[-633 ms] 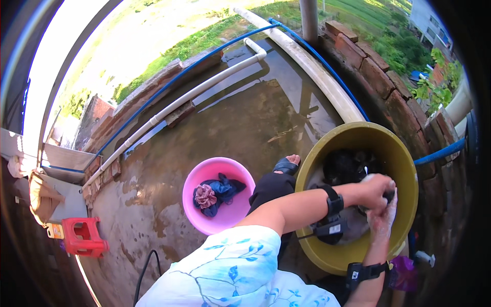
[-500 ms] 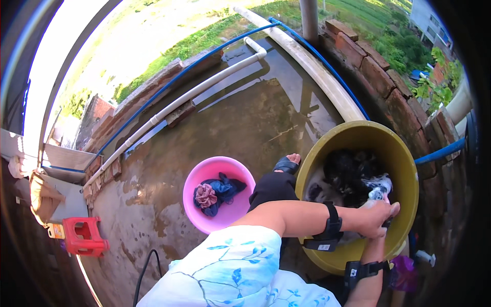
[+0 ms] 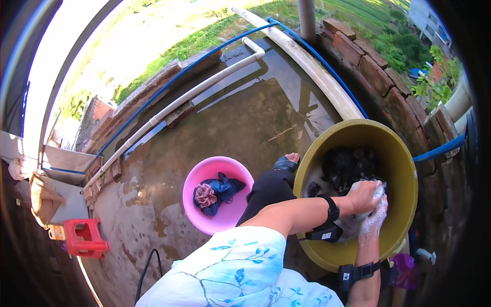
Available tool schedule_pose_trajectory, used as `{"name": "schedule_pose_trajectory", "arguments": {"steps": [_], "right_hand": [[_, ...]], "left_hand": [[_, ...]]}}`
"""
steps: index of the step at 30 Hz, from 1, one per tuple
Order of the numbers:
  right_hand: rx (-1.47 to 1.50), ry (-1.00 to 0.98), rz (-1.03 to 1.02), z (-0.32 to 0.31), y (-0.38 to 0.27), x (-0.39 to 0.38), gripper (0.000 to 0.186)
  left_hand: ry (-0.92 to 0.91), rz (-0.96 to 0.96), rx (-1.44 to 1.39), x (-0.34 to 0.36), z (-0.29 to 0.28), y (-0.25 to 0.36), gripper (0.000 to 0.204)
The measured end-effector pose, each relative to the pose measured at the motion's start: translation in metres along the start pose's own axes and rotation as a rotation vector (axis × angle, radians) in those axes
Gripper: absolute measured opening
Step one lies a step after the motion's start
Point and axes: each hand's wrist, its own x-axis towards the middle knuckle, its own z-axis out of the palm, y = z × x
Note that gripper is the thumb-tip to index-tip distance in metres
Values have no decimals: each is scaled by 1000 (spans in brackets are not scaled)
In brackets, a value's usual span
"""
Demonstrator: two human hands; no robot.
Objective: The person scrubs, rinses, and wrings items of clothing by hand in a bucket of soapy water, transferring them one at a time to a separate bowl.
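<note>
Both hands are inside a large olive-yellow tub (image 3: 400, 158). My left hand (image 3: 363, 197) is closed in a fist around a soapy, pale wet cloth (image 3: 379, 190). Against it, my right hand (image 3: 376, 215) grips the same cloth from the near right side, with suds over its fingers and wrist. How much of the cloth lies inside the fists is hidden. Dark wet laundry (image 3: 348, 165) sits in greyish soapy water just beyond my hands. Each forearm wears a black strap with a small box.
Left of the tub stands a pink basin (image 3: 232, 209) holding a blue cloth (image 3: 225, 188) and a dusty-pink bunched cloth (image 3: 205, 195). A red plastic stool (image 3: 86, 238) stands farther left. Pipes (image 3: 204, 81) and a low brick wall (image 3: 378, 71) edge the wet concrete floor.
My hands have come up and slightly left in the tub, fists now together on the cloth. The right hand, mostly hidden before, now shows with suds. The dark laundry lies lower.
</note>
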Motion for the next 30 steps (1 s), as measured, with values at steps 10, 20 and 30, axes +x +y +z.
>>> {"name": "schedule_pose_trajectory", "arguments": {"steps": [10, 20, 30], "right_hand": [[-946, -295, -308, 10, 30, -9, 27], [-326, 417, -122, -51, 35, 39, 43], [125, -191, 74, 1, -2, 5, 34]], "left_hand": [[-286, -562, -145, 20, -20, -32, 39], [-500, 137, 266, -22, -11, 53, 35], [-263, 41, 236, -13, 3, 46, 21]]}}
